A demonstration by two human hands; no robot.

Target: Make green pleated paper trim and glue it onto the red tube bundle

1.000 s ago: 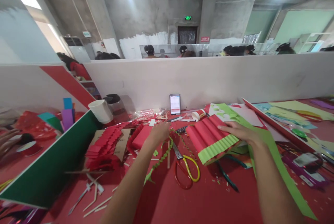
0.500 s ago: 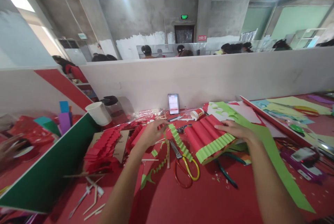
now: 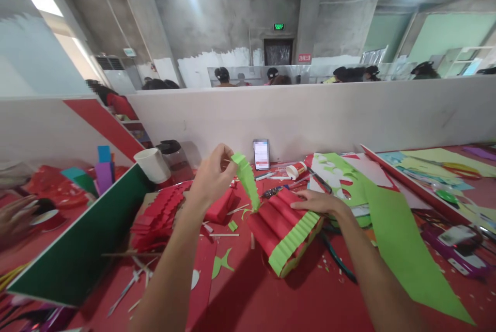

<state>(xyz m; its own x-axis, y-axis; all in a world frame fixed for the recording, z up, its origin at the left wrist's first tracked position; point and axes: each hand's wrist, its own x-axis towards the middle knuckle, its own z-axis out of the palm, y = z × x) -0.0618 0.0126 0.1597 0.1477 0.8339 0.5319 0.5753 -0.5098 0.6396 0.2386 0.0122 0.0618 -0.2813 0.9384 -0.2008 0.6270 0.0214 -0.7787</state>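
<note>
My left hand (image 3: 217, 173) is raised over the middle of the table. Its thumb and fingers pinch the top end of a light-green pleated paper strip (image 3: 247, 182), whose lower end hangs down by the red paper piece. My right hand (image 3: 314, 202) grips the upper right of that red paper piece (image 3: 273, 218), which is shaped in rounded ridges like a row of tubes. A green pleated paper band (image 3: 292, 243) runs along its front edge. The piece is tilted above the red tabletop; my right thumb lies mostly out of sight behind it.
Pleated red paper (image 3: 158, 216) lies left beside a green divider (image 3: 85, 239). A phone (image 3: 261, 154) leans against the white partition. Cut green sheets (image 3: 403, 244) and dark-handled pliers (image 3: 339, 257) lie right. A co-worker's hand (image 3: 17, 216) shows far left.
My left hand has lifted the green strip up off the table area. The red paper piece has turned and come left and nearer, and the scissors have gone out of sight.
</note>
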